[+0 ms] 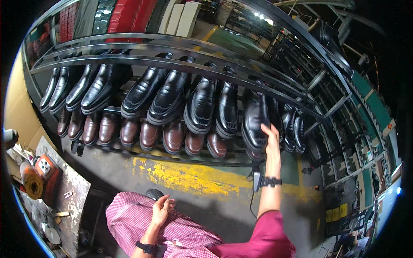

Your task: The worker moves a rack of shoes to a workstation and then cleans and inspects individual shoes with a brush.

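Note:
My right hand [271, 135] reaches forward with fingers stretched out against the toe end of a glossy black shoe [254, 122] on the rack. Its pair, another black shoe [274, 114], is right behind the fingers and partly covered; I cannot tell how firmly either is touched. My left hand [161, 210] hovers low in front of my checked apron, with fingers loosely bent and apart and nothing in them. To the left along the same shelf stand several more black shoes [201, 105], toes toward me.
Brown shoes [149, 135] line the lower shelf of the metal rack [185, 64]. At left is a worn workbench [71, 189] with an orange socket box [46, 167] and tools. More racks [340, 129] rise at right. Yellow paint [185, 176] marks the floor.

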`<state>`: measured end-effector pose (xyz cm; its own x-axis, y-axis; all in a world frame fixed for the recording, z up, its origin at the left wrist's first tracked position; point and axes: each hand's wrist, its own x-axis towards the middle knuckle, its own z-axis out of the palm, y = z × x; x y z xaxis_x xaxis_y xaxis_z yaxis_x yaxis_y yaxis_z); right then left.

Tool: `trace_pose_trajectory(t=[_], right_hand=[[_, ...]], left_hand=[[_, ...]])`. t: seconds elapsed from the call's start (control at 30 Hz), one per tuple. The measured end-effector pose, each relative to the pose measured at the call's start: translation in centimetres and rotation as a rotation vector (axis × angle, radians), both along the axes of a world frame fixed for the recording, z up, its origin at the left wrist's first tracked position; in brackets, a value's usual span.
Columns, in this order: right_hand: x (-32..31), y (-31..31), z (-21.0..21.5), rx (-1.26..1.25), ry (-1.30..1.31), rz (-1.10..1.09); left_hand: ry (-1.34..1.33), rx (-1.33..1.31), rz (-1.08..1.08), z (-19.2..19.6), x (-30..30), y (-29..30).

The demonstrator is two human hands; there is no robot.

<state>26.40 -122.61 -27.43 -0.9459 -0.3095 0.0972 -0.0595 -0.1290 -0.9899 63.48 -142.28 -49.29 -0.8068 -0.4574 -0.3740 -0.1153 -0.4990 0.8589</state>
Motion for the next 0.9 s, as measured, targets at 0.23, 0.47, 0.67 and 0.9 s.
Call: trace_pose_trajectory(t=[0.23,0.47,0.67,0.9], right_hand=[[-3.5,-3.8,1.3,1.104,1.127,-0.610],[-2.7,-13.6,-1.1,0.894,0.890,-0.345],[-7.7,-13.0,-1.2,0.460,0.374,-0.247],[0.0,-9.4,0.3,-0.017,0.106,-0.080]], left_hand=[[-0.023,0.011,0.010,1.4,-0.2,-0.2],[-0.028,-0.006,-0.009,1.2,-0.4,-0.3],[0.006,0.036,0.033,1.2,-0.2,-0.2],[0.032,0.007,0.039,1.0,0.3,-0.4]])
